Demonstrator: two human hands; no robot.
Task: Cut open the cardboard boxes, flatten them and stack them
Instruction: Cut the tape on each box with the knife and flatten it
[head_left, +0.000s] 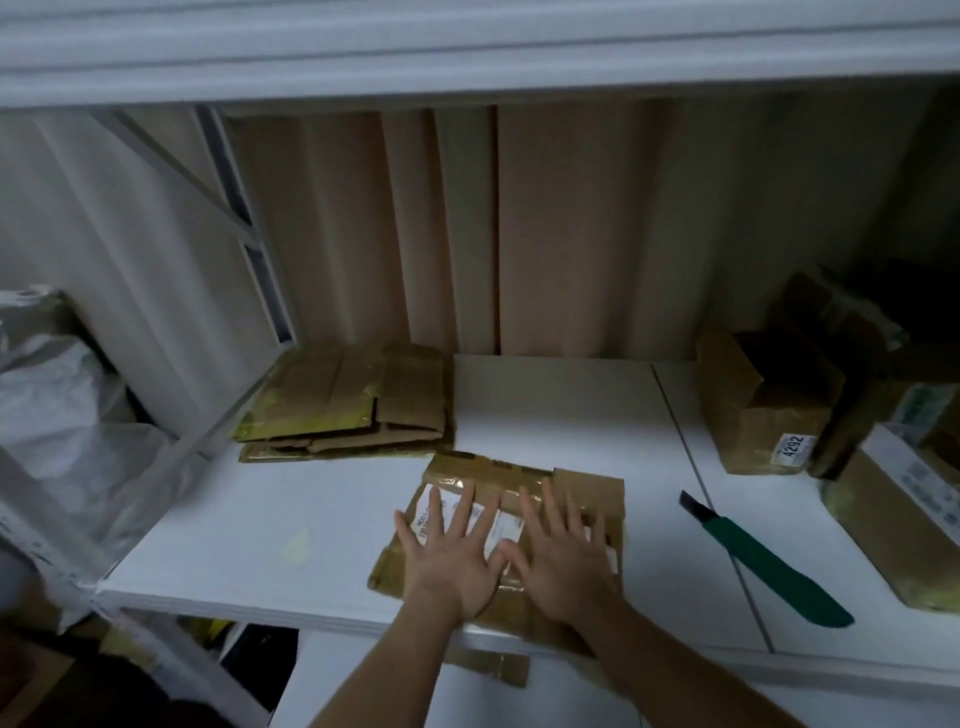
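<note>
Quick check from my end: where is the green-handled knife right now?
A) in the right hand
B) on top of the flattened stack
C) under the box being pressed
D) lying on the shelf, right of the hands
D: the green-handled knife lies on the white shelf right of the right hand; both hands press flat on the box.

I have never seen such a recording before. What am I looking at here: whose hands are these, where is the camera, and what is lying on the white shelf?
There is no machine here. A person wears a camera on the head, so you look down at their own arms. The left hand and right hand press flat, fingers spread, on a flattened cardboard box on the white shelf. Neither hand holds anything. Behind on the left lies a stack of flattened boxes. On the right lie a green-handled knife and boxes not yet flattened.
</note>
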